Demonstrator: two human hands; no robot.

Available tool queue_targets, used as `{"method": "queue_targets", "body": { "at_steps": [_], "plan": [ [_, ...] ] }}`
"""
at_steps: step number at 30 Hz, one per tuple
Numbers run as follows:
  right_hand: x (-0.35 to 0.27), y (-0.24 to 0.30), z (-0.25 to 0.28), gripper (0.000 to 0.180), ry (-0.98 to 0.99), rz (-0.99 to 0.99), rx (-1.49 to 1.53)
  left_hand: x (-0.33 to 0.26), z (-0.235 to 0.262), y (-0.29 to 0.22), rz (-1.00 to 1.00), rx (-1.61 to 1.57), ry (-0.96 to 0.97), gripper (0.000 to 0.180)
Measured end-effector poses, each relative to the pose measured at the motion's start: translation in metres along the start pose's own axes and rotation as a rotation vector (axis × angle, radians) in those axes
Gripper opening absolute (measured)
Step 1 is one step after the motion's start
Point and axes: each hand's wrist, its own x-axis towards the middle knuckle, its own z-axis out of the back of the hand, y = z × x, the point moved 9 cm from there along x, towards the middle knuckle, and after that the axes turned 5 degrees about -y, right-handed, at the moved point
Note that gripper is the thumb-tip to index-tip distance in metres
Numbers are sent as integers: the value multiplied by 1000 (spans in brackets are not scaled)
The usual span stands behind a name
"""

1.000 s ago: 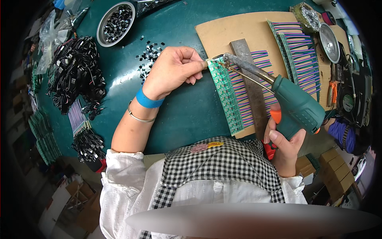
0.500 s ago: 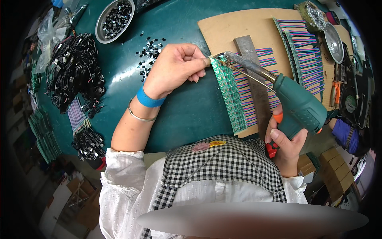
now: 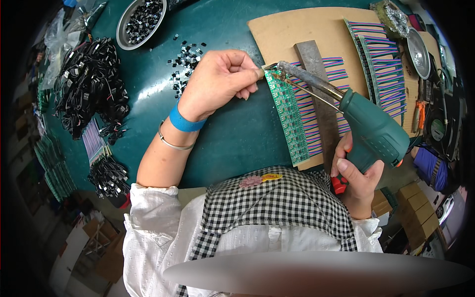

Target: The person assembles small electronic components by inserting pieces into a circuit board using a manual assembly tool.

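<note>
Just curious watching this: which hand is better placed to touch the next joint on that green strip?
The right hand, probably: it grips the green soldering gun, whose tip already sits at the strip's top end. The left hand only pinches something small there, too small to identify.

A dark green body with an orange-red trigger is seen on the soldering gun [image 3: 372, 134], and its barrel is dull grey metal. The circuit board strip [image 3: 289, 116] is bright green, dotted with small pale pads, and the wires [image 3: 316, 106] fixed to it are striped in red, blue and green. The mat [image 3: 237, 133] is deep teal; the board [image 3: 292, 32] under the work is plain tan. A bright blue band [image 3: 187, 121] is worn on the wrist of the left hand [image 3: 217, 81]. The apron [image 3: 277, 203] is checked in black and white over white sleeves. The small parts [image 3: 185, 59] scattered on the mat appear black, though they are too small for certainty.
</note>
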Motion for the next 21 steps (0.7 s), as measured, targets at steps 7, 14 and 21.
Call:
{"method": "queue_targets", "body": {
  "at_steps": [7, 14, 21],
  "plan": [
    [0, 6, -3, 49, -67, -9, -25, 0, 0, 0, 2, 32, -3, 10],
    [-4, 4, -1, 50, -9, 24, -31, 0, 1, 0, 7, 40, -7, 10],
    [-2, 9, -2, 50, -93, -6, -47, 1, 0, 1, -3, 29, 7, 10]
  ]
}}
